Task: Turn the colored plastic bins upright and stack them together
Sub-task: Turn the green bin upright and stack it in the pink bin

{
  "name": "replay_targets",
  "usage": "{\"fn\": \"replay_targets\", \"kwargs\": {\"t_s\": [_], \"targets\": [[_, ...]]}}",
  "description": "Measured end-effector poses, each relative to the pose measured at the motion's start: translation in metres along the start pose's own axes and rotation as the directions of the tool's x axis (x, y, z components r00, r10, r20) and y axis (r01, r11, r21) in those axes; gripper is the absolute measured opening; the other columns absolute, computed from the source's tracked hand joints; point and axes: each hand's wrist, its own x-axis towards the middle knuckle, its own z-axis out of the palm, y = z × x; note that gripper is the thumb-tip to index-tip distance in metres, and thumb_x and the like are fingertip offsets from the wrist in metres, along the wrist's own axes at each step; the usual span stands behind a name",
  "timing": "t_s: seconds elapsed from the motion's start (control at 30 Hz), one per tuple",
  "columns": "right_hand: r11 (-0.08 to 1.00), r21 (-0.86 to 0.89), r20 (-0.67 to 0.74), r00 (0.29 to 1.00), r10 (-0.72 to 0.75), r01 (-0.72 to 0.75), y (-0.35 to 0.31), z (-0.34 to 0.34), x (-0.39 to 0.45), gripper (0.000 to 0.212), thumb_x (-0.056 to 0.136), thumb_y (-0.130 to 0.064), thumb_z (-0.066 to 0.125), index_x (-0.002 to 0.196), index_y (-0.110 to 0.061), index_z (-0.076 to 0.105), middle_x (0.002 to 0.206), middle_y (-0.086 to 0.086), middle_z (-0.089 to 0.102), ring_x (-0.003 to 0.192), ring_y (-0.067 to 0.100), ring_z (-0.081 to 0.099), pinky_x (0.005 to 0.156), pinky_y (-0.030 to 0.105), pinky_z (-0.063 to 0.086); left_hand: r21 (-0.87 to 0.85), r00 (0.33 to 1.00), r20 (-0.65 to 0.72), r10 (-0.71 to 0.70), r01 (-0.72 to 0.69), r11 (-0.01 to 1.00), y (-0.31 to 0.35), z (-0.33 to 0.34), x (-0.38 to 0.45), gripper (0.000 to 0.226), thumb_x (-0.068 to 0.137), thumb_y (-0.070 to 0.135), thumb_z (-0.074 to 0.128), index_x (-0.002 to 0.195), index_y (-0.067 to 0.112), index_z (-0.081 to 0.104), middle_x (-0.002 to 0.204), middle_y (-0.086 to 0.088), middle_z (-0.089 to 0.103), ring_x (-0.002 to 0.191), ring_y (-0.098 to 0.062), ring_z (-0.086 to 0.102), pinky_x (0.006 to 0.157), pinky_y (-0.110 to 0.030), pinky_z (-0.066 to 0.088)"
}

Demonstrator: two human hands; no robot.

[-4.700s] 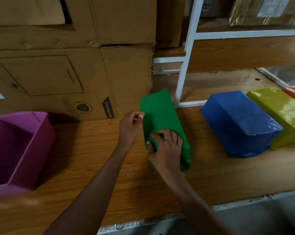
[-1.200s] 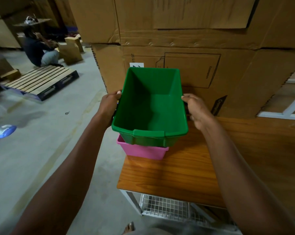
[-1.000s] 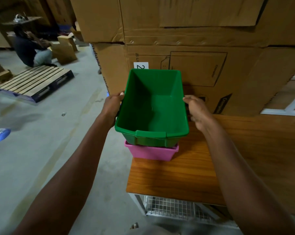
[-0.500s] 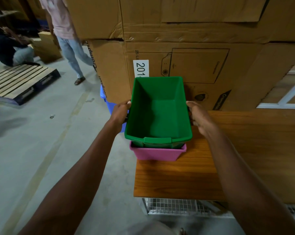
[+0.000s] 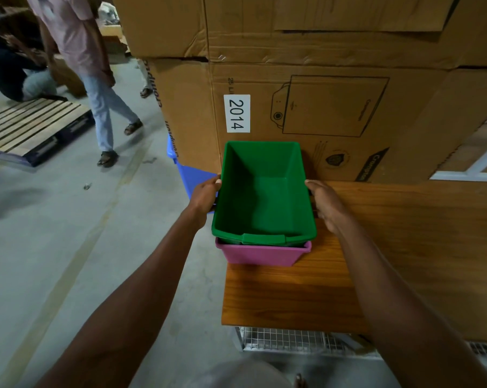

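While both hands grip it, green bin (image 5: 262, 191) sits upright, nested in pink bin (image 5: 262, 254), nothing inside it. Pink bin stands at the left end of wooden table (image 5: 292, 298), only its rim and front wall showing. Left hand (image 5: 206, 194) curls round the green bin's left rim, right hand (image 5: 325, 203) round the right rim, bin between them. Blue bin (image 5: 190, 175) peeks out behind the left hand, beside cardboard boxes (image 5: 320, 107) with a "2014" label (image 5: 236, 113). Versus half a second ago: green bin sunk lower into pink, less pink wall visible; the person (image 5: 91, 65) walking on the floor is nearer.
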Motion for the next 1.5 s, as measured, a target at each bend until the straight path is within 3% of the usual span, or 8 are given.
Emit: {"fn": "replay_targets", "kwargs": {"t_s": [0.37, 0.5, 0.67, 0.87, 1.17, 1.27, 1.4, 1.5], "targets": [[1.0, 0.0, 0.014, 1.0, -0.005, 0.005, 0.004, 0.005, -0.002, 0.031, 0.107, -0.036, 0.046, 0.129, -0.025, 0.064, 0.117, -0.001, 0.071, 0.104, 0.016, 0.066, 0.079, 0.032, 0.047, 0.005, 1.0, 0.003, -0.006, 0.006, 1.0, -0.017, 0.002, 0.01, 0.042, 0.107, 0.022, 0.04, 0.144, 0.028, 0.059, 0.133, 0.001, 0.066, 0.119, -0.025, 0.062, 0.083, -0.034, 0.051], [1.0, -0.011, -0.001, 1.0, -0.016, 0.016, 0.006, 0.006, 0.001, 0.033, 0.106, -0.035, 0.05, 0.132, -0.02, 0.064, 0.12, 0.002, 0.071, 0.102, 0.015, 0.067, 0.078, 0.03, 0.049, 0.002, 1.0, -0.005, 0.008, -0.008, 1.0, -0.016, 0.005, 0.008, 0.04, 0.106, 0.018, 0.04, 0.136, 0.024, 0.065, 0.118, 0.002, 0.072, 0.106, -0.018, 0.067, 0.072, -0.029, 0.053], [0.999, -0.027, -0.009, 0.999, -0.031, 0.031, 0.006, 0.008, 0.003, 0.035, 0.106, -0.034, 0.05, 0.134, -0.017, 0.064, 0.123, 0.003, 0.071, 0.101, 0.015, 0.067, 0.079, 0.029, 0.05, 0.029, 1.0, -0.013, 0.025, -0.025, 0.999, -0.017, 0.007, 0.009, 0.038, 0.102, 0.015, 0.042, 0.11, 0.029, 0.076, 0.106, -0.001, 0.078, 0.099, -0.022, 0.073, 0.078, -0.034, 0.059], [0.999, -0.037, -0.023, 0.999, -0.028, 0.027, 0.006, 0.01, -0.002, 0.036, 0.109, -0.031, 0.044, 0.139, -0.017, 0.059, 0.116, 0.0, 0.066, 0.089, 0.008, 0.062, 0.067, 0.025, 0.044, 0.07, 0.999, -0.021, 0.039, -0.037, 0.997, -0.017, 0.008, 0.007, 0.038, 0.103, 0.015, 0.04, 0.119, 0.02, 0.074, 0.105, 0.0, 0.077, 0.101, -0.021, 0.072, 0.082, -0.034, 0.059], [0.998, -0.063, -0.04, 0.999, -0.029, 0.027, 0.006, 0.007, -0.008, 0.041, 0.108, -0.035, 0.046, 0.145, -0.02, 0.056, 0.135, 0.003, 0.064, 0.114, 0.02, 0.062, 0.08, 0.03, 0.05, 0.109, 0.998, -0.056, 0.037, -0.03, 0.994, -0.014, 0.009, 0.002, 0.041, 0.107, 0.025, 0.035, 0.092, 0.031, 0.072, 0.099, 0.002, 0.073, 0.104, -0.029, 0.068, 0.085, -0.037, 0.055], [0.992, -0.11, -0.077, 0.994, -0.074, 0.065, 0.006, 0.003, -0.012, 0.038, 0.107, -0.036, 0.047, 0.14, -0.022, 0.06, 0.137, 0.002, 0.063, 0.12, 0.021, 0.059, 0.099, 0.038, 0.05, 0.151, 0.991, -0.103, 0.087, -0.071, 0.986, -0.013, 0.01, -0.001, 0.037, 0.107, 0.03, 0.037, 0.102, 0.02, 0.072, 0.101, -0.002, 0.07, 0.105, -0.031, 0.066, 0.085, -0.037, 0.05], [0.982, -0.145, -0.122, 0.982, -0.142, 0.124, 0.0, -0.007, -0.026, 0.037, 0.105, -0.041, 0.047, 0.137, -0.026, 0.061, 0.14, -0.001, 0.06, 0.124, 0.024, 0.057, 0.106, 0.048, 0.048, 0.314, 0.951, -0.156, 0.269, -0.21, 0.926, -0.006, 0.008, -0.002, 0.04, 0.102, 0.034, 0.049, 0.134, 0.017, 0.064, 0.123, -0.008, 0.065, 0.113, -0.026, 0.063, 0.094, -0.035, 0.048], [0.976, -0.142, -0.162, 0.969, -0.184, 0.162, -0.003, -0.019, -0.041, 0.038, 0.104, -0.043, 0.048, 0.137, -0.028, 0.061, 0.143, -0.002, 0.059, 0.125, 0.023, 0.057, 0.107, 0.05, 0.048, 0.386, 0.924, -0.137, 0.357, -0.282, 0.878, 0.005, 0.016, -0.006, 0.048, 0.094, 0.044, 0.052, 0.134, 0.022, 0.064, 0.129, -0.01, 0.062, 0.108, -0.027, 0.064, 0.1, -0.045, 0.053]]}}
